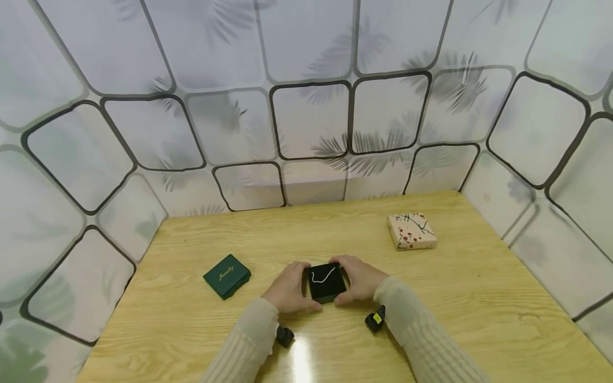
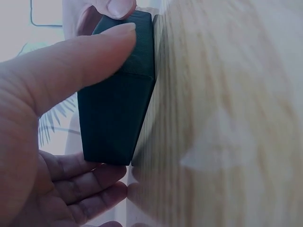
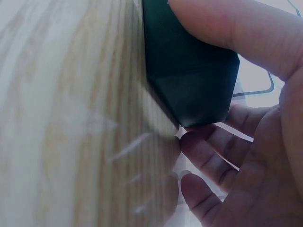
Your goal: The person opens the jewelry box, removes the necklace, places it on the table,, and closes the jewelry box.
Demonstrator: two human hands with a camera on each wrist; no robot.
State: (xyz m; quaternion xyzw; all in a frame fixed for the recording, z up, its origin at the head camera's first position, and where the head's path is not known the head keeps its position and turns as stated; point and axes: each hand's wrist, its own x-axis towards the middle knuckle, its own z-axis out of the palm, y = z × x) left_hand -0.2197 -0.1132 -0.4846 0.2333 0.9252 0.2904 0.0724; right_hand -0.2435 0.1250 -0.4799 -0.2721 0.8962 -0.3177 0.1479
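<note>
Between the two hands a dark green jewelry box [image 1: 329, 299] sits open on the table, its black inside facing up. A thin silver chain [image 1: 324, 281] lies in a bent line across that black inside. My left hand [image 1: 289, 290] grips the box's left side, the thumb [image 2: 90, 54] on the near wall and the fingers at the far corner. On the opposite side, my right hand [image 1: 360, 279] holds the box in the same way, its thumb [image 3: 222, 23] along the near wall. To the left lies a green lid [image 1: 229, 274] with gold "Jewelry" lettering.
A pale box with red blossoms and dark branches [image 1: 413, 232] stands at the back right of the wooden table [image 1: 172, 319]. Patterned cloth [image 1: 311, 117] rises behind the table and along both sides. A small black device [image 1: 375, 319] is worn at each wrist.
</note>
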